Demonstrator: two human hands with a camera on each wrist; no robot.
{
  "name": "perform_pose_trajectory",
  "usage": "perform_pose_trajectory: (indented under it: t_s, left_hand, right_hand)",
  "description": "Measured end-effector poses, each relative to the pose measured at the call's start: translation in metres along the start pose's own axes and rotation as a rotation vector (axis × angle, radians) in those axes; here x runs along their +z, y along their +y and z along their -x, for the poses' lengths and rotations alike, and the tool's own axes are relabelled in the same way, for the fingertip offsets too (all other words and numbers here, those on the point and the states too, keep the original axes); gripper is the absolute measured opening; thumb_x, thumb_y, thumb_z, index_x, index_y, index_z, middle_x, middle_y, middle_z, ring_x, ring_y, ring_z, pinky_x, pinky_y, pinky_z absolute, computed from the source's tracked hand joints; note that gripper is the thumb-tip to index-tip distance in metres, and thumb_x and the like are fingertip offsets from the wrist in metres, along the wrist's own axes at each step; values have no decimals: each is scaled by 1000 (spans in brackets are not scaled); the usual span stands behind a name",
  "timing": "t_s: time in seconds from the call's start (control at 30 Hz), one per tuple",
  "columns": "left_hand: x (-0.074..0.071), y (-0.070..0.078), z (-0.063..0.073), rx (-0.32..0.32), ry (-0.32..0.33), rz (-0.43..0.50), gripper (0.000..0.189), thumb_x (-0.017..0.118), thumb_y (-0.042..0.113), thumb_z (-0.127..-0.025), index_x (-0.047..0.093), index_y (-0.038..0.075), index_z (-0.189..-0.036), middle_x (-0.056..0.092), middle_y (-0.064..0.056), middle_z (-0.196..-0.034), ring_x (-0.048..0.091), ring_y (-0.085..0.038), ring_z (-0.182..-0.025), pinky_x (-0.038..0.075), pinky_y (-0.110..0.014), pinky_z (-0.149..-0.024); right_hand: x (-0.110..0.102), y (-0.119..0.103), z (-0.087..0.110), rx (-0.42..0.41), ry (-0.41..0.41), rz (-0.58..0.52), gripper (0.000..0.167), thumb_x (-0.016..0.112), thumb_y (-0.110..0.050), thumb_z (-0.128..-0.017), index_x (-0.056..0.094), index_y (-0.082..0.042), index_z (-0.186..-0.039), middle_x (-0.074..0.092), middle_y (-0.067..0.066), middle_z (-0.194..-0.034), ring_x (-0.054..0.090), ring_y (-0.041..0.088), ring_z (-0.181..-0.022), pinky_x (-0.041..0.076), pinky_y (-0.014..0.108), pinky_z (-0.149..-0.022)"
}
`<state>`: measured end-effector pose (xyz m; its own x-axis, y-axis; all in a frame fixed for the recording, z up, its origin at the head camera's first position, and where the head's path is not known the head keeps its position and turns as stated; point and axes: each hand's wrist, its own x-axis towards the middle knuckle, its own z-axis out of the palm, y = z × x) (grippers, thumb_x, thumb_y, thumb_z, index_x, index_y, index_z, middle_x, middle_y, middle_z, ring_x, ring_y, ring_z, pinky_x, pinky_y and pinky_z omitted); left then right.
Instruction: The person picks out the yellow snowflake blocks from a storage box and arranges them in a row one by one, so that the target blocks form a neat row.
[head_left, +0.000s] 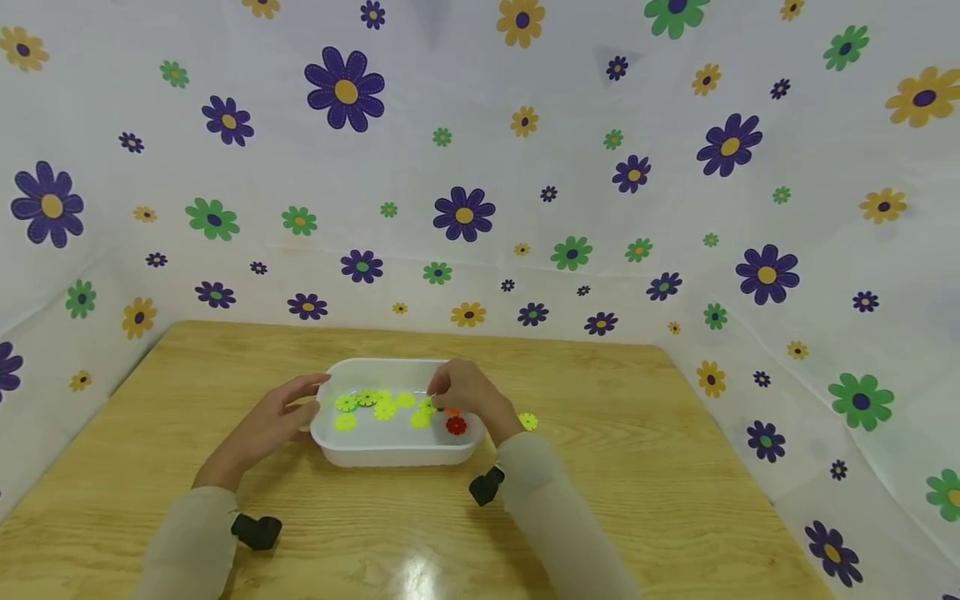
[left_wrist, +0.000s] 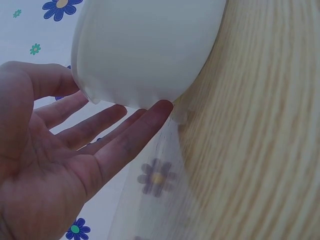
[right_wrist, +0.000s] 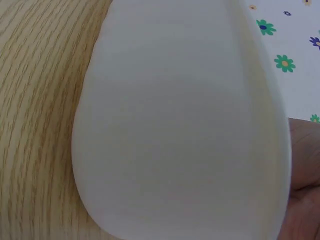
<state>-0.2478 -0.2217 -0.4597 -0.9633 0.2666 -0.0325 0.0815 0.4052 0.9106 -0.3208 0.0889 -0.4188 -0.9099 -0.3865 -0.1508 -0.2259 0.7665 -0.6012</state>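
A white plastic tub (head_left: 397, 456) stands on the table with several yellow-green notched discs (head_left: 384, 408), a red disc (head_left: 456, 426) and part of an orange disc (head_left: 452, 411) inside. My left hand (head_left: 281, 412) is at the tub's left end. In the left wrist view, its fairly straight fingertips (left_wrist: 162, 107) touch the outer wall, and the thumb is by the rim. Reaching over the right end, my right hand (head_left: 468, 390) has bent fingers pointing down beside a yellow-green disc (head_left: 427, 406); whether they pinch it is unclear. The right wrist view shows mostly tub wall (right_wrist: 175, 125), hiding the fingers.
Another yellow-green disc (head_left: 528, 422) lies on the wooden table (head_left: 360, 533) outside the tub, just right of my right wrist. White flower-printed cloth (head_left: 420, 158) hangs behind the table and along both sides.
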Motion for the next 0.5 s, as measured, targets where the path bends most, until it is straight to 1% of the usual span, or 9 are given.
perform_pose_trajectory:
  t_s: [0.17,0.33,0.4,0.5]
  left_hand:
    - [-1,-2,0,9,-3,12,57,49,25,-110,30,8,-161,27,-32,-164,42,-59,-142,63,-50,-93]
    - [-1,-5,0,27,-5,24,56,48,24,-110,30,7,-161,27,-33,-164,44,-60,-140,63,-49,-91]
    - [0,-5,0,27,-4,20,57,49,25,-110,30,7,-161,27,-33,-164,44,-59,-140,63,-49,-92]
    - [0,-5,-1,25,1,14,57,49,26,-110,31,8,-161,27,-32,-165,44,-59,-141,63,-50,-92]
  right_hand:
    - [9,0,-7,20,18,29,9,76,-7,-91,76,-8,-100,70,6,-95,59,19,-84,58,30,-80]
    - [17,2,-13,24,61,80,9,79,-6,-88,76,-8,-96,69,4,-90,58,17,-79,53,24,-68]
    - [19,1,-14,29,78,109,9,81,-7,-87,76,-8,-95,69,3,-88,57,16,-78,52,24,-68]
    - [21,-1,-15,36,102,183,10,82,-8,-85,76,-10,-93,70,2,-87,55,15,-78,52,26,-73]
